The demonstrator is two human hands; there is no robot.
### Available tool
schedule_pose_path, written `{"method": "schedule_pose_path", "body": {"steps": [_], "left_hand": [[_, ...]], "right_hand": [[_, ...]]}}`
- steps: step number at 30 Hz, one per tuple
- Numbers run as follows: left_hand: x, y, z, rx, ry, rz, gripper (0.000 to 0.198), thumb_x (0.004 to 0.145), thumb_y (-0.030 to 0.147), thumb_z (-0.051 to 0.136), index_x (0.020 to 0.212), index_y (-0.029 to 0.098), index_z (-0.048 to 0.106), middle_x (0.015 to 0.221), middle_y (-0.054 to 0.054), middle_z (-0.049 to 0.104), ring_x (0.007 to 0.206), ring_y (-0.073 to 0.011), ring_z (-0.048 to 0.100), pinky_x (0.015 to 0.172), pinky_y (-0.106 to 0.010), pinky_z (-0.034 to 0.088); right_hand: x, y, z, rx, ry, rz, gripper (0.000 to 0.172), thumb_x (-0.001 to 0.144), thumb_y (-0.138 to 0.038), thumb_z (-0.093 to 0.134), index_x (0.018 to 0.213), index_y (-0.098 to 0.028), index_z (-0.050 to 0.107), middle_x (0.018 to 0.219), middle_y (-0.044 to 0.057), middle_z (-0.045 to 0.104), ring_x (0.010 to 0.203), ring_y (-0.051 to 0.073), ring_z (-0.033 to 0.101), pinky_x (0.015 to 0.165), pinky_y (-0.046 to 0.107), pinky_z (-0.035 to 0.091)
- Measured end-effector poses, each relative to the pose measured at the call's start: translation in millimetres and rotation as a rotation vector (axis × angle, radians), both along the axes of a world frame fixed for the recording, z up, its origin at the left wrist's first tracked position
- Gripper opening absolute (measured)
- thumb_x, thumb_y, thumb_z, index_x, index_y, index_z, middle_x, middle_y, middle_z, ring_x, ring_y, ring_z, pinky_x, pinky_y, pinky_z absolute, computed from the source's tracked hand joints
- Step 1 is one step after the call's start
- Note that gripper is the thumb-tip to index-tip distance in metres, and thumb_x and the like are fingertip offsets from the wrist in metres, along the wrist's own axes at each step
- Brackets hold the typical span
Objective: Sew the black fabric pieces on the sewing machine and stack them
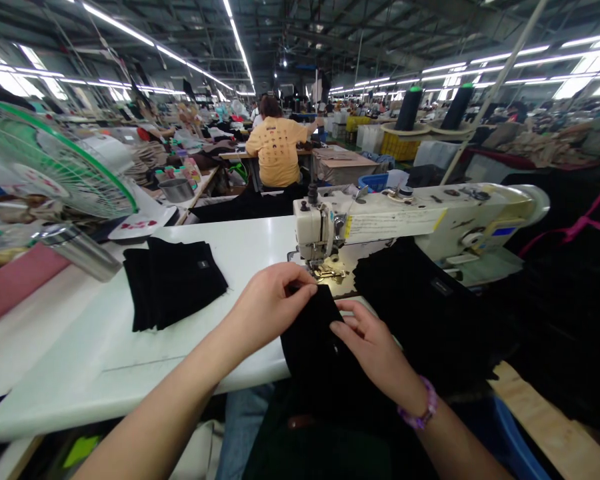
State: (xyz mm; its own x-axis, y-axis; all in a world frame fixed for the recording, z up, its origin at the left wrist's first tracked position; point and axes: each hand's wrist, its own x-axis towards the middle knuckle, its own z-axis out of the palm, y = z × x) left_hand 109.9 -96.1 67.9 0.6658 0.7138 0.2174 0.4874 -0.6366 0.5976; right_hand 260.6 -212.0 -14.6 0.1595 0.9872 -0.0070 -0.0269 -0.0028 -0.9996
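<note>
Between my hands a black fabric piece (310,340) hangs over the table's front edge toward my lap. My left hand (275,297) pinches its upper corner, just in front of the needle area of a cream sewing machine (380,217). With thumb and fingers, my right hand (365,333) grips the right edge of the same piece; that wrist wears a purple bracelet. Left of my hands lies a small stack of black fabric pieces (175,283) with a small label on top. Right of them, more black fabric (430,313) with a label spreads below the machine arm.
The white tabletop (250,243) extends left. A green-rimmed fan (60,160) and a steel flask (80,250) stand at the left. Thread cones (409,110) rise behind the machine. A person in a yellow shirt (277,150) sits ahead. A blue bin (517,433) is low at right.
</note>
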Motion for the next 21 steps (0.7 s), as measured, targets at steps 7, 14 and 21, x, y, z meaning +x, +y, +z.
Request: {"method": "schedule_pose_path", "body": {"steps": [7,14,21], "left_hand": [[28.9,64.2,-70.0,-0.017,0.352,0.135,0.016,0.082,0.021,0.056,0.076,0.019,0.07,0.079,-0.005,0.073,0.075,-0.02,0.066,0.067,-0.026,0.044],[43.2,85.8,-102.5,-0.079,0.4,0.262,0.016,0.08,0.024,0.056,0.082,0.018,0.07,0.084,-0.007,0.075,0.076,-0.0209,0.067,0.066,-0.027,0.046],[53.6,105.2,-103.1,-0.125,0.422,0.305,0.015,0.077,0.026,0.059,0.08,0.019,0.071,0.084,-0.008,0.075,0.08,-0.0221,0.069,0.069,-0.027,0.048]], "right_hand": [[-5.6,26.4,-46.5,-0.037,-0.561,-0.14,0.03,0.092,-0.026,0.057,0.12,-0.017,0.062,0.08,0.005,0.072,0.076,0.023,0.07,0.072,0.037,0.058],[0.4,33.8,-63.9,0.257,-1.171,-0.154,0.028,0.093,-0.018,0.06,0.121,-0.018,0.065,0.133,0.011,0.065,0.124,0.03,0.057,0.108,0.05,0.044],[3.2,47.1,-64.9,0.259,-1.173,-0.138,0.024,0.097,-0.021,0.057,0.118,-0.019,0.067,0.13,0.009,0.067,0.12,0.028,0.059,0.109,0.052,0.041]]}}
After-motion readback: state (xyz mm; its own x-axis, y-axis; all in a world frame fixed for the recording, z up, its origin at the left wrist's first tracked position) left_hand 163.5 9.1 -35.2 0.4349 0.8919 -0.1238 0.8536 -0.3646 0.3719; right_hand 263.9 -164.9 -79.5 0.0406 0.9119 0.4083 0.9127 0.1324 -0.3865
